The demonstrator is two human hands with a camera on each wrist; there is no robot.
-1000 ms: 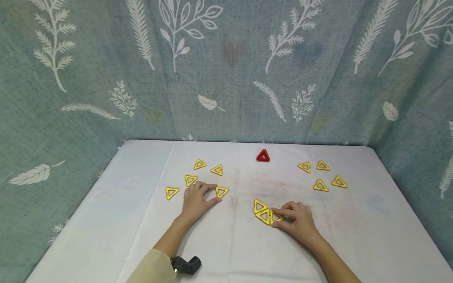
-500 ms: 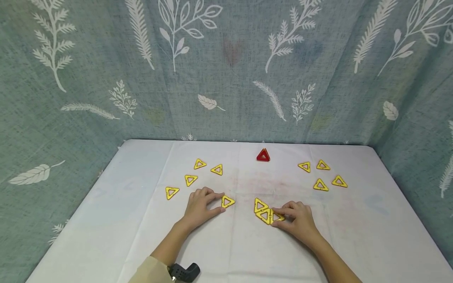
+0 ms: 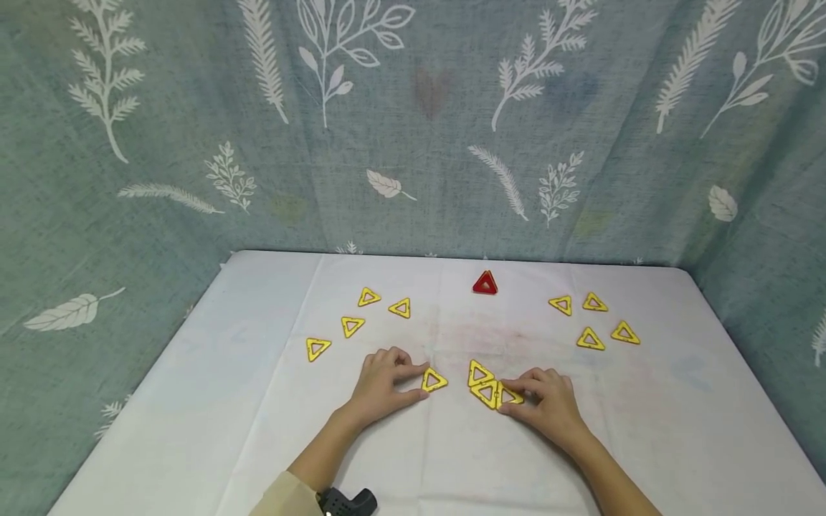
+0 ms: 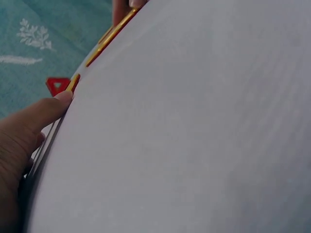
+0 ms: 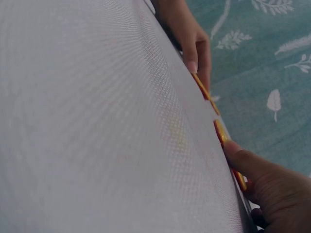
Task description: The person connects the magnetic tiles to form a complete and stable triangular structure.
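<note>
In the head view my left hand [image 3: 385, 381] pinches a yellow hollow triangle magnetic tile [image 3: 442, 381] between thumb and index finger, flat on the cloth. To its right, three yellow triangle tiles [image 3: 488, 376] lie edge to edge in a row. The right hand [image 3: 547, 403] has thumb and index finger on two corners of the rightmost tile [image 3: 516, 398]. A gap separates the left tile from the joined group. Both wrist views show the tiles edge-on, with a red underside; the left thumb [image 4: 62, 97] and right thumb [image 5: 234, 148] are on their tiles.
Several loose yellow triangle tiles lie at the left [image 3: 317, 349] and several at the right [image 3: 626, 333]. A red triangle piece [image 3: 485, 285] lies near the back edge. White cloth [image 3: 503, 466] covers the table, and a patterned curtain [image 3: 413, 143] hangs behind it.
My left hand has slid its yellow tile right and toward me, closer to the joined tiles. The right hand stays at the group. The head view has shifted slightly.
</note>
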